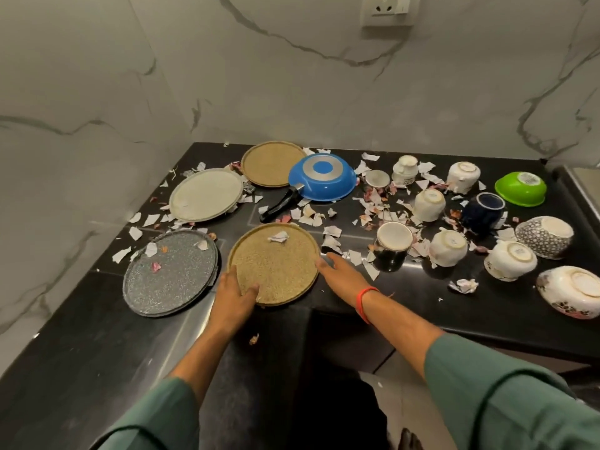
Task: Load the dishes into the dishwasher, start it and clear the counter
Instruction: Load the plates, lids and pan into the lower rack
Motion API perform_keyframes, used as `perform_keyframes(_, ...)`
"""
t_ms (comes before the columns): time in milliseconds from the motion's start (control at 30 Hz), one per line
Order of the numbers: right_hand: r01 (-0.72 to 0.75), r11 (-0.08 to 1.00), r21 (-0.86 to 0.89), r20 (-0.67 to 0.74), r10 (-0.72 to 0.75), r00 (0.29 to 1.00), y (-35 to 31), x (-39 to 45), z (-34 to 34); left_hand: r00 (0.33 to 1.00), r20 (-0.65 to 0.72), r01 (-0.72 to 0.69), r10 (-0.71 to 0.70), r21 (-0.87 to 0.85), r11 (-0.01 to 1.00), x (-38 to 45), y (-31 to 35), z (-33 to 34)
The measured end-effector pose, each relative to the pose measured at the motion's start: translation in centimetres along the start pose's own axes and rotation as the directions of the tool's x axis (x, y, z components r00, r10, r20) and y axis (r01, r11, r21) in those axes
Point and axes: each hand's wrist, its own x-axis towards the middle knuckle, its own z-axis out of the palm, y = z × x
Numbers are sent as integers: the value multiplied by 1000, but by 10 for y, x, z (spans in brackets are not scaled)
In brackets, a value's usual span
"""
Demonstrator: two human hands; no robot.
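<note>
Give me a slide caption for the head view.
Both hands grasp a speckled tan plate on a scrap-littered black counter.

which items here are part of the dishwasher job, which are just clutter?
Job: near tan plate held by left hand and right hand; blue pan; green bowl; upturned cups.
Clutter: paper scraps; wall socket.
</note>
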Motion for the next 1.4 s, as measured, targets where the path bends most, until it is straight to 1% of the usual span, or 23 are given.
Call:
perform_keyframes(133, -26, 996, 81, -15, 28, 1000, -6, 23, 13, 1000, -5, -21, 22, 101, 995, 8, -6, 2)
perform_keyframes(200, -60, 988, 146, -39, 66, 997, -10, 34, 20, 999, -16, -33, 36, 146, 989, 10, -11, 3)
perform_keyframes(267, -78, 962, 261, -115, 112, 987, -15, 42, 23, 999, -17, -46, 50, 196, 979, 10, -14, 6)
perform_keyframes(333, -109, 890, 442, -152, 194, 969, -17, 50, 23, 998, -24, -50, 57, 226, 973, 8, -17, 6)
perform_keyframes(400, -103, 819, 564, -125, 208, 970, -20, 51, 24, 997, -27, -66, 73, 217, 974, 7, -19, 5)
perform_keyframes(467, -116, 805, 582, -68, 190, 979, -23, 51, 29, 996, -27, -80, 86, 178, 981, 7, -22, 4)
perform_keyframes(533, -137, 833, 536, 2, 161, 987, -29, 52, 37, 995, -26, -91, 96, 150, 984, 5, -24, 3)
perform_keyframes(567, -131, 853, 506, 13, 144, 989, -35, 51, 39, 995, -26, -94, 99, 141, 986, 5, -24, 3)
perform_keyframes(633, -95, 895, 436, -10, 111, 994, -49, 47, 39, 995, -26, -92, 95, 104, 990, 6, -25, 1)
perform_keyframes(700, -5, 938, 348, -57, 26, 998, -62, 43, 35, 995, -14, -96, 97, 69, 993, 9, -27, -1)
perform_keyframes(800, 186, 967, 172, -114, -168, 979, -77, 35, 30, 993, -43, -108, 108, 13, 994, 10, -33, -2)
perform_keyframes(867, 282, 960, 0, -154, -278, 948, -83, 28, 25, 991, -84, -108, 105, -21, 994, 7, -33, -1)
perform_keyframes(933, 356, 922, -150, -187, -380, 906, -85, 23, 21, 988, -110, -114, 111, -23, 993, 4, -32, 1)
perform_keyframes(1033, 423, 856, -298, -182, -486, 855, -82, 16, 18, 988, -110, -114, 112, -12, 993, 2, -32, 4)
perform_keyframes(1133, 405, 857, -319, -197, -478, 856, -76, 14, 16, 988, -105, -114, 111, -21, 993, 2, -31, 4)
perform_keyframes(1233, 392, 875, -284, -231, -460, 857, -73, 11, 15, 991, -88, -108, 103, -54, 993, 3, -31, 2)
perform_keyframes(1300, 397, 883, -249, -263, -456, 850, -73, 7, 13, 992, -90, -97, 86, -125, 987, 3, -28, -2)
perform_keyframes(1400, 387, 911, -143, -321, -413, 852, -71, 2, 6, 985, -149, -125, 90, -239, 963, -3, -18, -7)
